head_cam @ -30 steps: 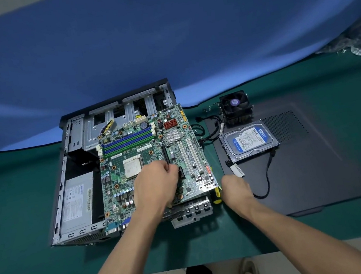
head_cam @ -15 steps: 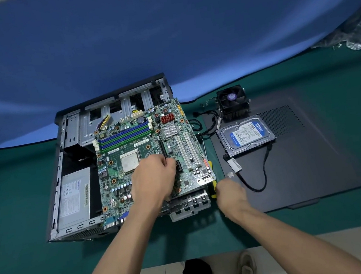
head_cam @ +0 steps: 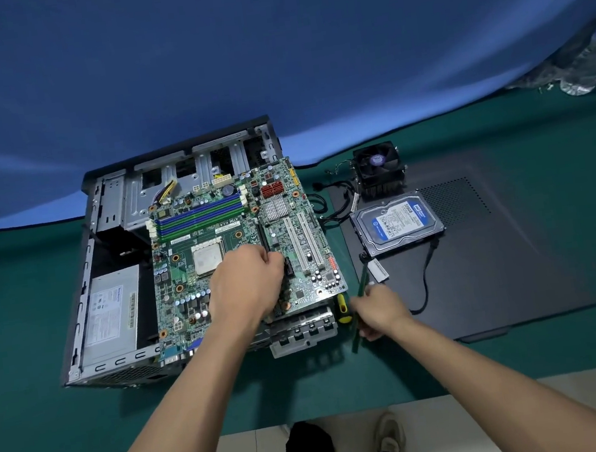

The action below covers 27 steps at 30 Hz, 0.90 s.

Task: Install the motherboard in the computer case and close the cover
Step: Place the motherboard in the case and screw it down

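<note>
My right hand (head_cam: 376,312) is at 5 o'clock of the case (head_cam: 83,289), fingers curled round a thin green stick (head_cam: 358,308), prob a RAM module, held on edge just off the case's near-right corner. A yellow-handled screwdriver (head_cam: 343,308) lies beside it against the case. My left hand (head_cam: 248,288) sits on the motherboard (head_cam: 238,240), fingers curled onto the mid part near the black slot; can't tell what exactly they pinch. The mobo lies over the open case, its near-right corner riding above the case edge, not seated flat. PSU (head_cam: 110,316) sits in the case at 9 o'clock of my left hand. At 3 o'clock of the case the black side cover (head_cam: 501,276) lies flat on the green worktop (head_cam: 21,335); on its far-left part rests a hard drive (head_cam: 397,223) w/ blue label, cable trailing. CPU cooler (head_cam: 377,169) stands just beyond the drive, at 1 o'clock.
</note>
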Tool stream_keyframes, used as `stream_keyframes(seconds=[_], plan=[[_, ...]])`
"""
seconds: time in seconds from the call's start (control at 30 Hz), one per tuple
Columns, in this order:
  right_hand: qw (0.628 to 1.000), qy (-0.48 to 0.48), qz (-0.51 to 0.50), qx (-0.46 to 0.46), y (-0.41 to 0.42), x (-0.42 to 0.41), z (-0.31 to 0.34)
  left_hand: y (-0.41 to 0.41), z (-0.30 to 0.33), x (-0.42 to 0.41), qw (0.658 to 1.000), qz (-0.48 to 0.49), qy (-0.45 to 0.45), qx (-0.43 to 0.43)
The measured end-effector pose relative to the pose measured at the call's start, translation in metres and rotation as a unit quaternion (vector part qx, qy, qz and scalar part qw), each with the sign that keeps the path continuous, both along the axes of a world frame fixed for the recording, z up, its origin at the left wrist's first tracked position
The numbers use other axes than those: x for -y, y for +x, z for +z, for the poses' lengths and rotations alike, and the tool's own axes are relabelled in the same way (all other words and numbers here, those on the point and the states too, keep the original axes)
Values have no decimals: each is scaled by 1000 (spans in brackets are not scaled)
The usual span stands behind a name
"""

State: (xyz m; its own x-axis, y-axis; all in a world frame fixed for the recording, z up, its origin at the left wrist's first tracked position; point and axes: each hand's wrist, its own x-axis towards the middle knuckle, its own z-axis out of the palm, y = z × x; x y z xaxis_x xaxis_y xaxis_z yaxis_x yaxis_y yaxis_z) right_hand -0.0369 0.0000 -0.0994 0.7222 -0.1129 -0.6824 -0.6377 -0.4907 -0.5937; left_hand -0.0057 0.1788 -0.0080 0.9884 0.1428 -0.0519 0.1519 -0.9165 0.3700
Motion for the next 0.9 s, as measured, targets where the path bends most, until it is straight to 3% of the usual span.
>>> stream_keyframes(seconds=[0.17,0.33,0.57,0.67,0.77,0.9], plan=[[978,51,-110,173,17,9,38,-2,4,2,1000,3,-12,-1],[939,140,-110,295,31,12,103,-4,14,1,999,6,-53,1],[932,238,-3,274,63,-18,160,17,51,-12,990,16,-138,18],[932,243,30,269,74,-39,170,34,70,-20,960,23,-278,23],[928,219,60,295,87,-58,174,48,84,-28,899,41,-436,20],[928,226,59,291,104,-83,176,64,94,-44,851,39,-523,-13]])
